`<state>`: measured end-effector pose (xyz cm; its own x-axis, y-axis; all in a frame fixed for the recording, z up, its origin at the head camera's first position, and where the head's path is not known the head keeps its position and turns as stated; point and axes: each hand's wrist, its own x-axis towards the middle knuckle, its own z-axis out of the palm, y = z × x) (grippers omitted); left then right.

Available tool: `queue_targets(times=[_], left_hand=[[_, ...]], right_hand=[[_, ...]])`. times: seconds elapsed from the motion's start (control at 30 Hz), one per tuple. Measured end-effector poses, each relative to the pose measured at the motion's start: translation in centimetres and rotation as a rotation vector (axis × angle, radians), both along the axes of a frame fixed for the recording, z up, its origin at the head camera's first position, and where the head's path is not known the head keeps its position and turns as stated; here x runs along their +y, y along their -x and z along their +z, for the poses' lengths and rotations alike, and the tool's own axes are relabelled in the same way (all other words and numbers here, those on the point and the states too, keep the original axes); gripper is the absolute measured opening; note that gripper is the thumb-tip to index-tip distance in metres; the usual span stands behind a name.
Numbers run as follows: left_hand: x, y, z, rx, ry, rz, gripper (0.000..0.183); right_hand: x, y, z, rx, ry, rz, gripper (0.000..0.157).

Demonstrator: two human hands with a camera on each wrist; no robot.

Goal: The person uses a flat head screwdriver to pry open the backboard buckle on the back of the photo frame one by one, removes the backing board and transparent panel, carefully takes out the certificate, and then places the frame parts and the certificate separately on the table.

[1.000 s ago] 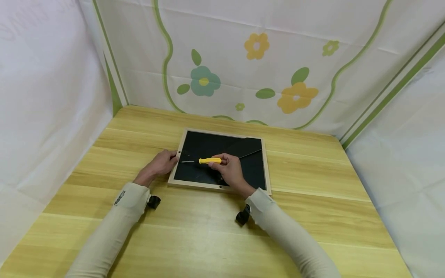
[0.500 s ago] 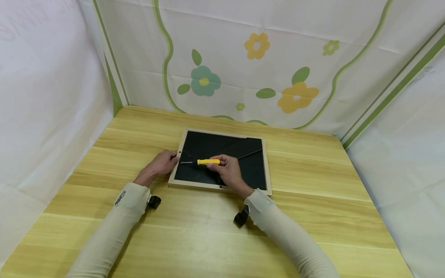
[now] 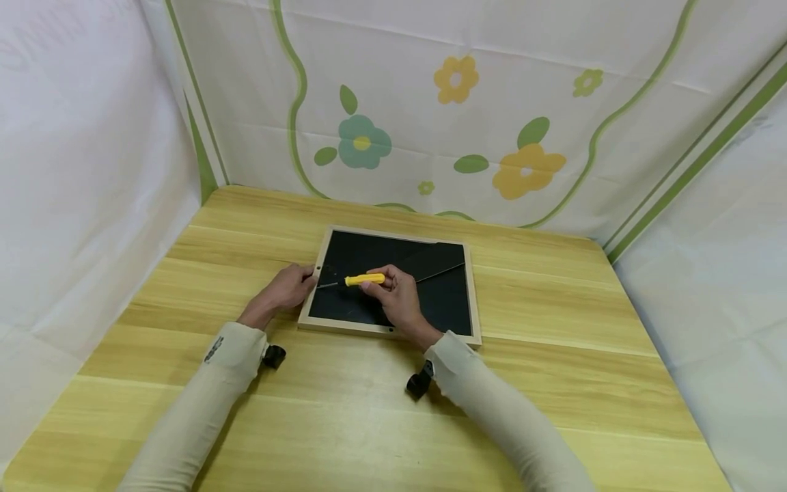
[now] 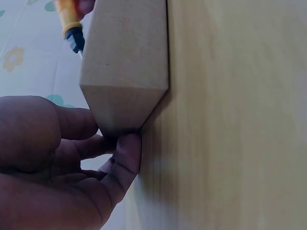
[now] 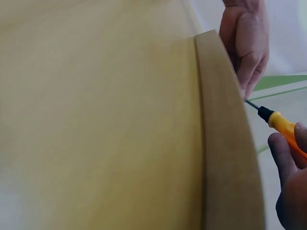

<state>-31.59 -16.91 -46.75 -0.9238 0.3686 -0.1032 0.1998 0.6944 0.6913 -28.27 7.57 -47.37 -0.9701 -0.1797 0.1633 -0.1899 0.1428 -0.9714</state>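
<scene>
A light wooden picture frame (image 3: 475,301) lies on the table with its black back (image 3: 369,249) facing up; a black stand leg (image 3: 430,262) runs diagonally across it. My left hand (image 3: 287,287) holds the frame's left side, thumb and fingers against the wood (image 4: 124,52) in the left wrist view. My right hand (image 3: 401,301) grips a screwdriver (image 3: 365,279) by its yellow handle, the metal shaft pointing left. Its tip is at the frame's left inner edge, close to my left fingers; whether it touches there I cannot tell. The right wrist view shows the screwdriver (image 5: 283,124) slanting down toward the frame.
The frame rests on a wood-grain table (image 3: 356,424). Dark round spots (image 3: 391,330) mark its rim. A white cloth with printed flowers (image 3: 455,79) hangs behind, and plain white cloth (image 3: 80,205) stands at both sides. Small black cameras (image 3: 274,356) sit at both wrists.
My right hand has shifted slightly left with the screwdriver, and the handle has risen so the shaft slopes down to the left. My left hand and the frame stay in place.
</scene>
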Motion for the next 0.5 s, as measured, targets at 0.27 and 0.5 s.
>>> queue_targets(times=[0.27,0.5], left_hand=[[0.1,0.0,0.2,0.009,0.015,0.016,0.025],[0.1,0.0,0.2,-0.003,0.019,0.023,0.030]], right_hand=[[-1.6,0.2,1.2,0.109,-0.030,0.005,0.026],[-2.9,0.2,2.0,0.196,-0.087,-0.020,0.027]])
